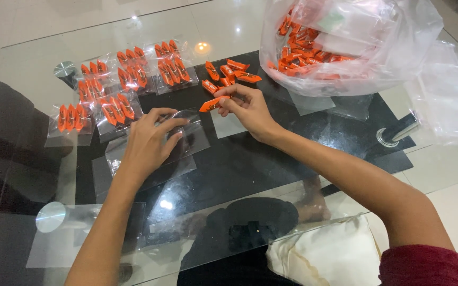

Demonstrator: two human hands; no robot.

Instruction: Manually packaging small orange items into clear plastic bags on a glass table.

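Note:
My right hand [247,108] pinches orange wrapped candies [214,103] just above the glass table [303,175]. My left hand [149,140] rests on a small clear plastic pouch [194,139], fingers pressing its edge. Several loose orange candies [229,73] lie beyond my right hand. Small filled pouches [116,108] with three candies each lie in rows at the far left.
A large clear plastic bag [377,58] full of orange candies stands at the far right. Empty clear pouches [149,172] lie flat under and near my left hand. More clear plastic [451,100] is at the right edge. A white cloth [324,254] shows below the glass.

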